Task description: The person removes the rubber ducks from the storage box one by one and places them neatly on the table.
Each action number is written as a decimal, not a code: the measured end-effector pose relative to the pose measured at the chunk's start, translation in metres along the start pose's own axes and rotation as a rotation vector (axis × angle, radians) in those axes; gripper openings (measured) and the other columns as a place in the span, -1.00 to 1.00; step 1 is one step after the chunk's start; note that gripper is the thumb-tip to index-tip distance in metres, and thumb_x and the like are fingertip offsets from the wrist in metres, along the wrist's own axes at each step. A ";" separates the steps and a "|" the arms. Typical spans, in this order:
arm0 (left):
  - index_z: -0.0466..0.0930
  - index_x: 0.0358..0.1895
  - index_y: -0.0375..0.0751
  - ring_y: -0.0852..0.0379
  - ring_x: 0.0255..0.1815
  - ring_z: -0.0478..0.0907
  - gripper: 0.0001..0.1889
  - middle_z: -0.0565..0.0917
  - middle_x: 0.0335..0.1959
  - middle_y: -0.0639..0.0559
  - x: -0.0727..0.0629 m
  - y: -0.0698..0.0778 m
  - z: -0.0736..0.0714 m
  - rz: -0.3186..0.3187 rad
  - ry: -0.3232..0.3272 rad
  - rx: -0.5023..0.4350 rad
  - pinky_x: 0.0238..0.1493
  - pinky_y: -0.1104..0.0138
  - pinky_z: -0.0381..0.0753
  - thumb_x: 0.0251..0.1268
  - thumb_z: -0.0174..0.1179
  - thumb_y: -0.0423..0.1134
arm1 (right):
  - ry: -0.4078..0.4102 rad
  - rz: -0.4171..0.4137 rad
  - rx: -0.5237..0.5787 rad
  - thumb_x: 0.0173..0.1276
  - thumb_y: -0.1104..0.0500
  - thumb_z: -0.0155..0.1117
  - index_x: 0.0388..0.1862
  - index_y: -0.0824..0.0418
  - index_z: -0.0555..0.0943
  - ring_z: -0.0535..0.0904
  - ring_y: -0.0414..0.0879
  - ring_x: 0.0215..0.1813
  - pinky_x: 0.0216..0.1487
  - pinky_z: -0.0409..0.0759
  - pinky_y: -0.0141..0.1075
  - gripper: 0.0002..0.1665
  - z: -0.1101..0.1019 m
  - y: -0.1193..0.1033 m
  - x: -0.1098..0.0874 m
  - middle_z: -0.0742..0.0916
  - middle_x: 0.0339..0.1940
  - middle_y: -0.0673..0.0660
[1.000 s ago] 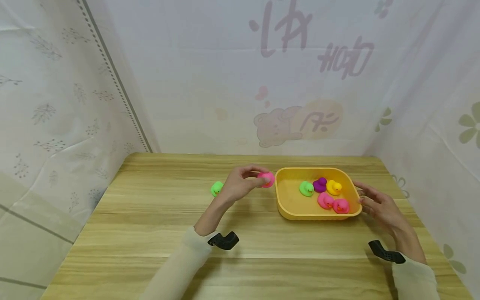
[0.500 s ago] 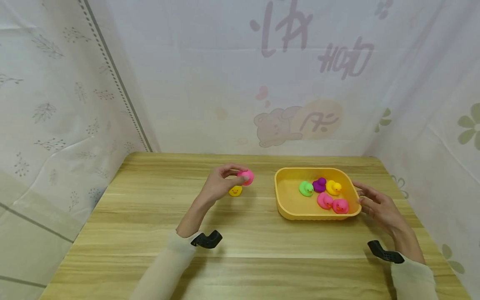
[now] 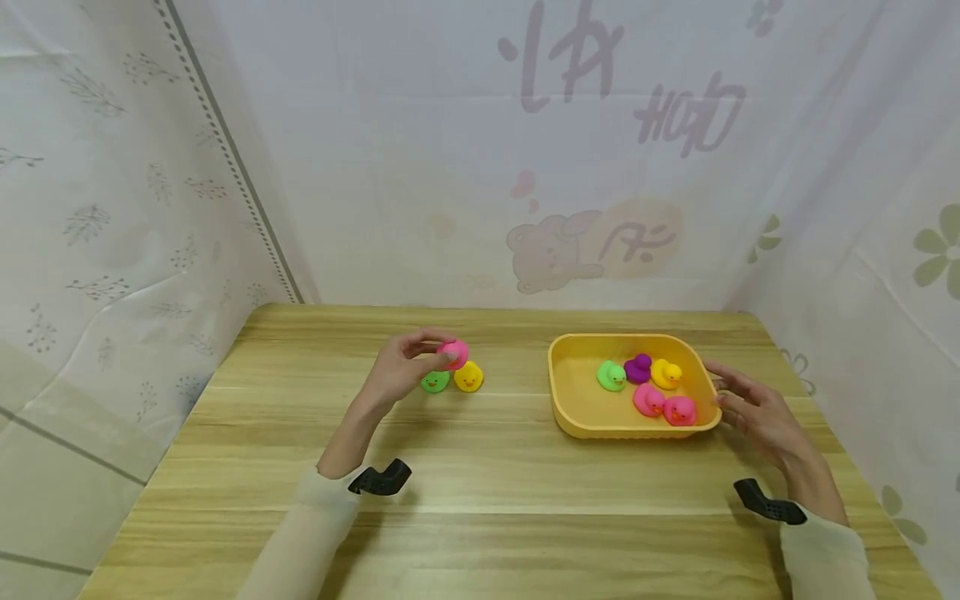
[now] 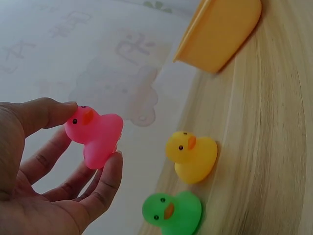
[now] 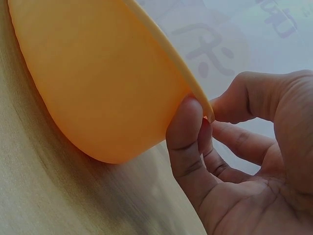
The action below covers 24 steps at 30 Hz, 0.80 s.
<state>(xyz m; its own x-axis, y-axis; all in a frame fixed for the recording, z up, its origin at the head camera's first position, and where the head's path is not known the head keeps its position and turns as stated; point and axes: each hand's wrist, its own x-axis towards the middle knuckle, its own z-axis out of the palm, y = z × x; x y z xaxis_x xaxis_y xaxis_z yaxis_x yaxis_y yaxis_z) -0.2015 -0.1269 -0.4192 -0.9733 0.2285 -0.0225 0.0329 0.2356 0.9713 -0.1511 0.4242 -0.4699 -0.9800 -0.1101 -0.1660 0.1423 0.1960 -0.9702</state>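
My left hand (image 3: pixel 401 367) pinches a pink rubber duck (image 4: pixel 98 136) between thumb and fingers, above the table. Just under it, a green rubber duck (image 4: pixel 177 213) and a yellow rubber duck (image 4: pixel 194 157) stand side by side on the wood; in the head view the green duck is partly behind the hand. My right hand (image 3: pixel 761 411) pinches the right rim of an orange-yellow plastic basin (image 5: pixel 112 83). Inside the basin lie a green duck (image 3: pixel 611 376), a purple duck (image 3: pixel 637 368), another yellow duck (image 3: pixel 665 373) and two pink ducks (image 3: pixel 679 410).
The wooden table (image 3: pixel 510 492) has its far edge against a printed cloth backdrop (image 3: pixel 412 167). More cloth hangs at the left and right. Each wrist carries a black camera mount, one on the left (image 3: pixel 381 477) and one on the right (image 3: pixel 768 502).
My left hand has carried the pink duck leftward, away from the basin's left rim to above the green and yellow ducks. The yellow duck, hidden at first, now shows fully. The right hand stays put.
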 end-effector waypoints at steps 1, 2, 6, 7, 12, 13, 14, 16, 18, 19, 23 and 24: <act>0.71 0.12 -0.12 -0.12 0.25 0.57 -0.67 0.68 0.21 -0.13 -0.001 -0.001 -0.002 0.003 0.004 0.004 0.18 -0.06 0.62 0.33 0.40 -0.16 | 0.001 0.002 -0.003 0.57 0.24 0.20 0.66 0.19 0.16 0.63 -0.30 -0.02 -0.02 0.70 -0.48 -0.23 0.000 0.000 0.000 0.60 0.05 -0.07; 0.71 0.12 -0.12 -0.12 0.24 0.58 -0.67 0.68 0.21 -0.12 -0.001 -0.003 -0.004 0.004 0.008 0.006 0.19 -0.06 0.61 0.33 0.40 -0.16 | 0.001 0.004 -0.008 0.57 0.24 0.20 0.66 0.18 0.16 0.63 -0.30 -0.02 -0.02 0.70 -0.49 -0.23 0.000 0.000 0.000 0.60 0.05 -0.07; 0.71 0.12 -0.11 -0.08 0.22 0.59 -0.67 0.69 0.21 -0.09 -0.004 -0.010 -0.012 -0.008 0.025 0.020 0.21 -0.02 0.58 0.33 0.40 -0.15 | 0.006 0.007 -0.017 0.57 0.23 0.20 0.66 0.17 0.17 0.63 -0.30 -0.03 -0.03 0.69 -0.49 -0.23 0.001 0.000 -0.001 0.59 0.05 -0.07; 0.71 0.11 -0.11 -0.08 0.21 0.59 -0.67 0.68 0.21 -0.08 -0.005 -0.011 -0.014 -0.014 0.030 0.016 0.22 -0.03 0.58 0.33 0.39 -0.16 | 0.006 0.005 -0.016 0.57 0.23 0.20 0.66 0.17 0.17 0.63 -0.30 -0.03 -0.03 0.69 -0.49 -0.23 0.001 0.000 -0.001 0.60 0.04 -0.07; 0.69 0.13 -0.12 -0.11 0.24 0.57 -0.65 0.66 0.23 -0.09 -0.008 -0.019 -0.023 -0.028 0.043 0.002 0.29 -0.12 0.56 0.34 0.40 -0.12 | 0.007 0.003 -0.025 0.57 0.22 0.20 0.66 0.18 0.17 0.63 -0.30 -0.03 -0.03 0.69 -0.49 -0.23 0.001 -0.001 -0.002 0.60 0.05 -0.08; 0.69 0.13 -0.14 -0.12 0.25 0.57 -0.65 0.66 0.24 -0.10 -0.009 -0.021 -0.025 -0.026 0.045 -0.003 0.29 -0.13 0.57 0.34 0.40 -0.12 | 0.009 0.004 -0.029 0.57 0.22 0.20 0.66 0.18 0.17 0.63 -0.30 -0.03 -0.04 0.69 -0.49 -0.23 0.001 -0.001 -0.002 0.60 0.05 -0.08; 0.69 0.14 -0.15 -0.12 0.25 0.56 -0.64 0.66 0.24 -0.11 -0.009 -0.023 -0.027 -0.026 0.047 -0.005 0.29 -0.14 0.57 0.35 0.40 -0.12 | 0.010 0.004 -0.031 0.57 0.22 0.20 0.66 0.17 0.17 0.63 -0.30 -0.03 -0.03 0.69 -0.49 -0.23 0.001 -0.001 -0.002 0.60 0.05 -0.08; 0.68 0.15 -0.18 -0.13 0.25 0.56 -0.63 0.65 0.24 -0.13 -0.010 -0.026 -0.030 -0.022 0.051 -0.014 0.27 -0.10 0.61 0.36 0.39 -0.13 | 0.011 0.001 -0.034 0.57 0.22 0.21 0.66 0.17 0.18 0.63 -0.30 -0.02 -0.03 0.69 -0.49 -0.23 0.001 -0.001 -0.001 0.60 0.05 -0.08; 0.68 0.15 -0.18 -0.10 0.24 0.57 -0.63 0.66 0.24 -0.13 -0.010 -0.028 -0.033 -0.026 0.064 -0.012 0.23 -0.01 0.66 0.35 0.40 -0.13 | 0.012 -0.003 -0.036 0.57 0.22 0.20 0.65 0.18 0.19 0.63 -0.30 -0.03 -0.02 0.69 -0.49 -0.24 0.001 -0.001 -0.001 0.60 0.04 -0.07; 0.68 0.17 -0.20 -0.08 0.24 0.57 -0.62 0.66 0.25 -0.14 -0.011 -0.030 -0.035 -0.025 0.068 -0.002 0.21 0.03 0.68 0.36 0.39 -0.13 | 0.012 -0.005 -0.034 0.57 0.22 0.20 0.65 0.18 0.19 0.63 -0.30 -0.03 -0.02 0.69 -0.49 -0.24 0.001 -0.001 -0.001 0.60 0.04 -0.07; 0.68 0.18 -0.20 0.03 0.18 0.61 -0.60 0.67 0.23 -0.16 -0.013 -0.036 -0.042 -0.040 0.091 0.014 0.18 0.07 0.69 0.36 0.39 -0.12 | 0.006 -0.015 -0.028 0.57 0.21 0.20 0.64 0.17 0.20 0.63 -0.30 -0.03 -0.02 0.69 -0.49 -0.26 0.001 0.000 0.000 0.60 0.05 -0.06; 0.67 0.19 -0.21 0.06 0.16 0.62 -0.59 0.66 0.23 -0.18 -0.013 -0.037 -0.043 -0.041 0.091 0.016 0.19 0.03 0.69 0.36 0.39 -0.12 | 0.005 -0.017 -0.023 0.57 0.22 0.20 0.64 0.18 0.20 0.63 -0.30 -0.03 -0.02 0.69 -0.49 -0.26 0.001 0.000 0.000 0.60 0.05 -0.05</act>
<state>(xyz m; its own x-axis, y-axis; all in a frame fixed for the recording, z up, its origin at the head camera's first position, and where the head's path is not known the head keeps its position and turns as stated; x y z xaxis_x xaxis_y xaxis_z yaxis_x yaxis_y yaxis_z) -0.1999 -0.1796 -0.4447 -0.9905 0.1319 -0.0397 -0.0044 0.2579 0.9662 -0.1510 0.4234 -0.4699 -0.9829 -0.1090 -0.1484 0.1222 0.2166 -0.9686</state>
